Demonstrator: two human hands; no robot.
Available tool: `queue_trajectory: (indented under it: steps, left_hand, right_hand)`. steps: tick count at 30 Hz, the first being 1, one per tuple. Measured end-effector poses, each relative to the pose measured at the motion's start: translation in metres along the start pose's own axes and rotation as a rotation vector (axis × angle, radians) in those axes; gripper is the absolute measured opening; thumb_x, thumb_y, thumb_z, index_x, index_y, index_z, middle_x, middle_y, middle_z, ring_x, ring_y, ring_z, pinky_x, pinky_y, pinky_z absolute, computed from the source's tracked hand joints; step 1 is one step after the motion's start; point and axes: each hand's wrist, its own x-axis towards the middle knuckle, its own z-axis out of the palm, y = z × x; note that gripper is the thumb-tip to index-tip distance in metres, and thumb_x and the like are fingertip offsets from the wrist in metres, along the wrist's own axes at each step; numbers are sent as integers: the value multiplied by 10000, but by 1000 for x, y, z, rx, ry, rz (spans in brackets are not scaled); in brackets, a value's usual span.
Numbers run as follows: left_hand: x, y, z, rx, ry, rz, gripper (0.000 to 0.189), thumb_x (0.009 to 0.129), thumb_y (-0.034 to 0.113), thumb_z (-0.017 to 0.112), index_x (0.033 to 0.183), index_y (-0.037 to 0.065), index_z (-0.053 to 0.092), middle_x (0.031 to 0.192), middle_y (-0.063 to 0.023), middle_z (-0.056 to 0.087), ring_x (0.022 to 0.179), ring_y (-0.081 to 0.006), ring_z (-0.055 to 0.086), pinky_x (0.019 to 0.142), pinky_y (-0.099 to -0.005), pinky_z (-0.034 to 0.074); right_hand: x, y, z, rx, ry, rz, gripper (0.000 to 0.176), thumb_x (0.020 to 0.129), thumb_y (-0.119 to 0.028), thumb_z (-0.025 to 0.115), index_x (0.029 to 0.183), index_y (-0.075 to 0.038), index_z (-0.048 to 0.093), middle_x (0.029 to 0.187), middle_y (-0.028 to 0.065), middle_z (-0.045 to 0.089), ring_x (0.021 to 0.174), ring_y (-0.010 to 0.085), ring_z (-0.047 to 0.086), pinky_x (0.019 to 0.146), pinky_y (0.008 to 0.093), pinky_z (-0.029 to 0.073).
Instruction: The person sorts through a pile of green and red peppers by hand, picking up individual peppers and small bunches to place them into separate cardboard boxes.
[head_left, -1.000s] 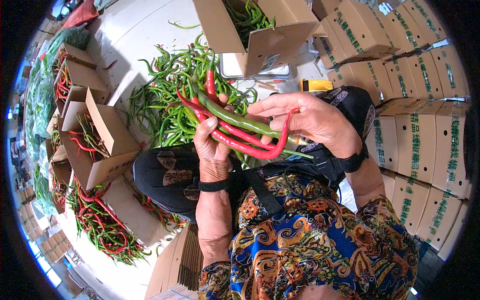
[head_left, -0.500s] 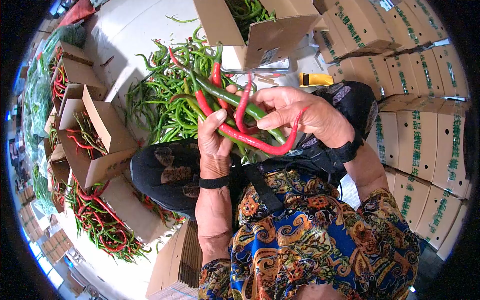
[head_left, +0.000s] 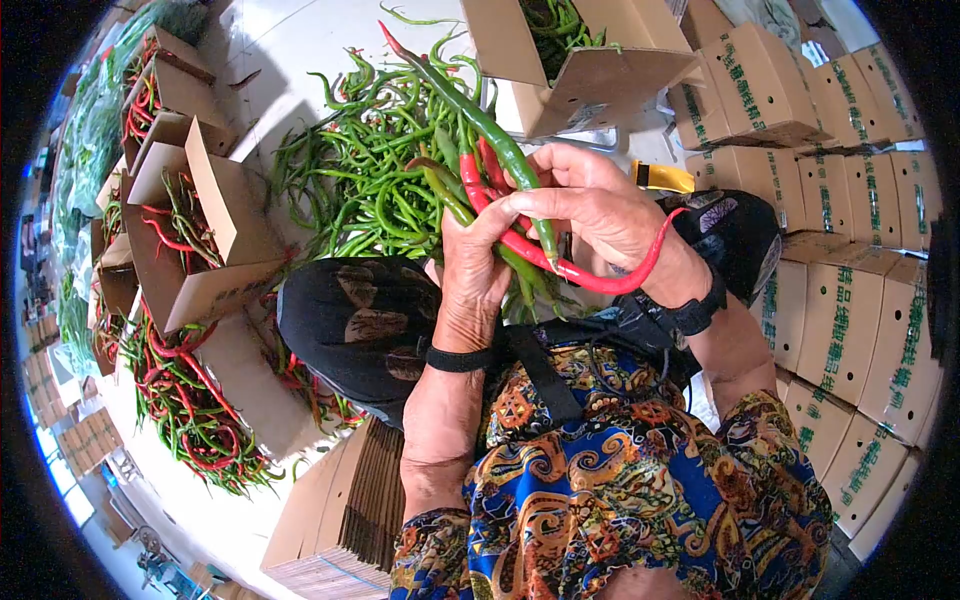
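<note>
A bunch of red and green chili peppers is wrapped in my left hand (head_left: 472, 262), which is closed round it. A long red pepper (head_left: 600, 284) curves out from the bunch below my right hand. My right hand (head_left: 600, 215) pinches a long green pepper (head_left: 470, 112) that lies across the top of the bunch, its tip pointing up and left. The fingertips of both hands meet. Behind them a wide pile of green peppers (head_left: 370, 180) covers the pale floor.
An open carton (head_left: 610, 85) with green peppers stands beyond the pile. Open cartons (head_left: 225, 290) with red and green peppers line the left, near a mixed heap (head_left: 190, 410). Flattened cardboard (head_left: 330, 500) is at lower left. Printed boxes (head_left: 840, 310) are stacked right; a yellow object (head_left: 665, 178) lies nearby.
The view has shifted. The green pepper has moved up and over the bunch, and my right hand has come against my left. The red pepper that stood curled between the hands no longer shows upright.
</note>
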Motion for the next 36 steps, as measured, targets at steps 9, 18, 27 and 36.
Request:
queue_trajectory:
  steps: [9, 18, 27, 36]
  left_hand:
    - [16, -14, -31, 123, 274, -69, 153, 802, 23, 622, 945, -2, 572, 780, -40, 575, 651, -134, 550, 621, -263, 472]
    - [16, -12, -30, -4, 247, -43, 268, 843, 33, 628, 1094, 34, 535, 902, -34, 593, 766, -126, 580, 671, -279, 486]
    - [4, 1, -25, -182, 122, 34, 404, 875, 184, 685, 1193, 7, 510, 1050, -97, 623, 941, -186, 611, 849, -339, 520]
    - [3, 15, -12, 0, -31, 19, 445, 835, 64, 603, 1250, -17, 463, 1153, -122, 582, 1085, -235, 556, 949, -362, 471]
  right_hand:
    - [33, -71, -32, -344, 154, -197, 351, 833, -206, 699, 1074, -1, 548, 890, 66, 620, 799, 140, 621, 734, 282, 511]
    - [9, -53, 103, -795, -285, -654, 689, 699, -169, 811, 1270, 10, 468, 1177, 139, 564, 1102, 232, 553, 914, 350, 471]
    - [24, 33, 10, -669, -122, -292, 813, 776, -386, 744, 1372, 18, 366, 1270, 171, 534, 1168, 255, 527, 1005, 362, 398]
    - [5, 32, 3, -292, -127, -63, 549, 892, -259, 602, 1344, 0, 428, 1180, 131, 572, 1037, 171, 576, 874, 275, 471]
